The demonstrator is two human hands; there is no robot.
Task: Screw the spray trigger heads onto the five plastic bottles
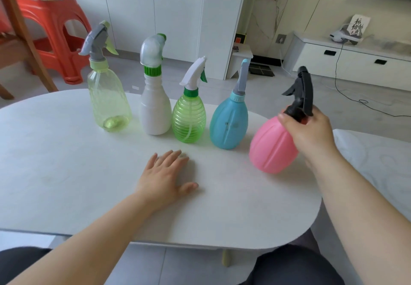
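Left hand (165, 173): lies flat, palm down, on the desk (66, 162), fingers spread and loose, with nothing under or in it; nearest of all to the person.
Right hand (311, 136): wrapped round the neck of the pink bottle (272, 149), thumb on the near side just under the collar, fingers curled behind; the grip is closed on the bottle.
Pink bottle: at the right end of the row, leaning toward the right hand rather than standing straight; whether its base touches the desk I cannot tell.
Black trigger head (301, 91): seated on the pink bottle's neck, nozzle pointing left.
Blue bottle (229, 124): just left of the pink one, upright, with a grey and blue trigger head (242, 78) on it.
Green ribbed bottle (188, 120): next left, just beside the white bottle, translucent, dip tube visible inside, white trigger head (193, 73) on a green collar.
White bottle (154, 111): upright, topped by a clear and white trigger head (152, 50) on a green collar.
Pale yellow-green bottle (109, 100): far left end, clear, tallest, grey trigger head (96, 42) fitted.
Red stool (55, 31): on the floor beyond the desk, far left.
White cabinet (355, 60): low, along the far right wall.
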